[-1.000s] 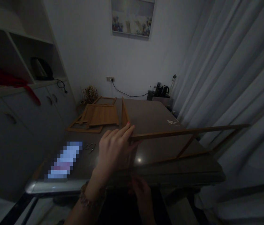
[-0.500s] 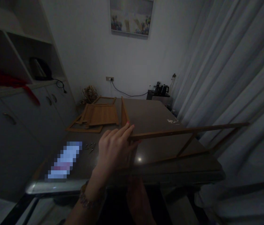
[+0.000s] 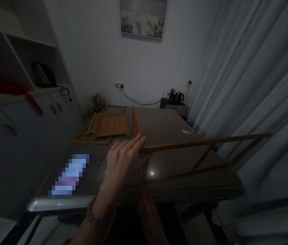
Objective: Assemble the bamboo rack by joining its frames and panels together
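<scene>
I read the frame (image 3: 200, 143) as brown at the near edge of the grey-brown table (image 3: 159, 119), the faintly lined panel (image 3: 113, 125) toward the left edge as honey-brown

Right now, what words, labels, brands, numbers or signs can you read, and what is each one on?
No text can be read.
Pixelated bright panel: blocked out, unreadable.
Pale marks on the tabletop: too small and blurred to tell if they are writing.
Wooden frame and wall picture: no lettering I can make out.

This looks like a home (kettle (image 3: 42, 75), curtains (image 3: 236, 85), framed picture (image 3: 143, 20)).
</scene>
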